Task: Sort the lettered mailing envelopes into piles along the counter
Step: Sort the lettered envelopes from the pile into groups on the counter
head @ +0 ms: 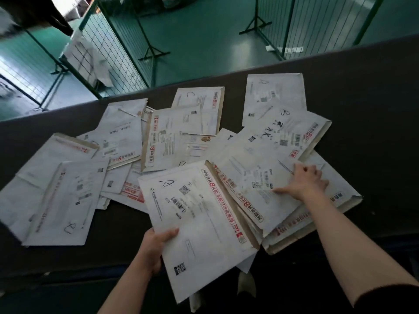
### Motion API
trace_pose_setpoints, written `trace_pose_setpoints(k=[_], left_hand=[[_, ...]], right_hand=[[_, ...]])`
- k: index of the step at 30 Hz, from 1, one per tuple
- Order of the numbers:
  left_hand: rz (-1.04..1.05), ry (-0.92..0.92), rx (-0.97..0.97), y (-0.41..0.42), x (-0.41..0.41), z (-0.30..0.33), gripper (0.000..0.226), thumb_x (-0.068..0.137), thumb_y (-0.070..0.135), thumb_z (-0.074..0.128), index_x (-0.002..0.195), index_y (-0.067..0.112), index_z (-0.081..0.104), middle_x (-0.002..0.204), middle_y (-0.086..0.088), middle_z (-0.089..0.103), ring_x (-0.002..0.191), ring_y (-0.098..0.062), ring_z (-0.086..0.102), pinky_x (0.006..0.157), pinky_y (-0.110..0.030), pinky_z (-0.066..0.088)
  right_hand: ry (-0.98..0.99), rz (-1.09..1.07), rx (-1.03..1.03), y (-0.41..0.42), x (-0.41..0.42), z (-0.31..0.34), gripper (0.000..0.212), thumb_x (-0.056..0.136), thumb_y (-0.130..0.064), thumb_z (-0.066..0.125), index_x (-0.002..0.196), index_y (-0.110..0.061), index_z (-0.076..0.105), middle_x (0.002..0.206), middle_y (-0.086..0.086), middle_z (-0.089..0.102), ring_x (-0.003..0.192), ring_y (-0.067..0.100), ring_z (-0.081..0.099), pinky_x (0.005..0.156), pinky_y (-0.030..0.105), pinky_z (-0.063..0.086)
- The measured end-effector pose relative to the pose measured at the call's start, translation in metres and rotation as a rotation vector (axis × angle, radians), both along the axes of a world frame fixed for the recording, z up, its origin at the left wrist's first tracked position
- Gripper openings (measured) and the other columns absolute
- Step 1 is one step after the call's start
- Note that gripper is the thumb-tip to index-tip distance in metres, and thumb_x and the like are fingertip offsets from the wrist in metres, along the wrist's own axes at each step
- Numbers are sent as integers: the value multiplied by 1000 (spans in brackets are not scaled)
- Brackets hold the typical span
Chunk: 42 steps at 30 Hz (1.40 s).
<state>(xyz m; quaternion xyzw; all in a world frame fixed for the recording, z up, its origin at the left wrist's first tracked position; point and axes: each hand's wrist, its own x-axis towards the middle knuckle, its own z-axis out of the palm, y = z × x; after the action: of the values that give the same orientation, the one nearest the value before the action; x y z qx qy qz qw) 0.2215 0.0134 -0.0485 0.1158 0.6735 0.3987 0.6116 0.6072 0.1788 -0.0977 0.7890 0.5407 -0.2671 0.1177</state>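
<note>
Several white mailing envelopes with red print lie scattered on the dark counter (362, 91). My left hand (156, 245) grips the near left edge of an envelope marked "A" (199, 220), thumb on top, holding it over the counter's front edge. My right hand (303, 182) rests on an envelope (254, 186) atop a stack at the right, its fingers spread. Behind that stack lie an envelope marked "B" (290, 130) and another marked "A" (272, 94). An envelope marked "C" (199, 98) sits at the back middle. One marked "E" (68, 200) lies at the left.
Beyond the counter's far edge is a green floor (204, 37) with green wire-mesh cage partitions (108, 48) and metal stands (256, 23). Bare counter surface shows at the far right and along the near left.
</note>
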Motion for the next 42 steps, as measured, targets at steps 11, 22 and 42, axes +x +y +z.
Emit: trace_pose_setpoints(k=[11, 22, 42], left_hand=[[147, -34, 42, -27, -28, -2, 30, 93, -8, 51, 116, 4, 65, 102, -18, 77, 84, -35, 76, 68, -49, 64], [617, -70, 169, -95, -124, 11, 66, 81, 16, 65, 146, 13, 54, 119, -11, 72, 84, -28, 75, 70, -48, 63], [1356, -82, 470, -428, -353, 7, 36, 90, -3, 55, 125, 2, 62, 117, -22, 72, 101, -40, 72, 78, -49, 59]], right_hand=[[698, -160, 446, -17, -21, 0, 34, 86, -31, 81, 110, -9, 69, 105, 6, 74, 99, 29, 67, 90, 43, 55], [1495, -651, 251, -59, -208, 21, 25, 101, 1, 55, 113, -16, 70, 104, 0, 79, 100, 27, 72, 90, 46, 60], [1253, 461, -298, -328, -689, 91, 40, 90, 2, 72, 122, -17, 57, 112, 5, 71, 95, 24, 73, 62, 29, 62]])
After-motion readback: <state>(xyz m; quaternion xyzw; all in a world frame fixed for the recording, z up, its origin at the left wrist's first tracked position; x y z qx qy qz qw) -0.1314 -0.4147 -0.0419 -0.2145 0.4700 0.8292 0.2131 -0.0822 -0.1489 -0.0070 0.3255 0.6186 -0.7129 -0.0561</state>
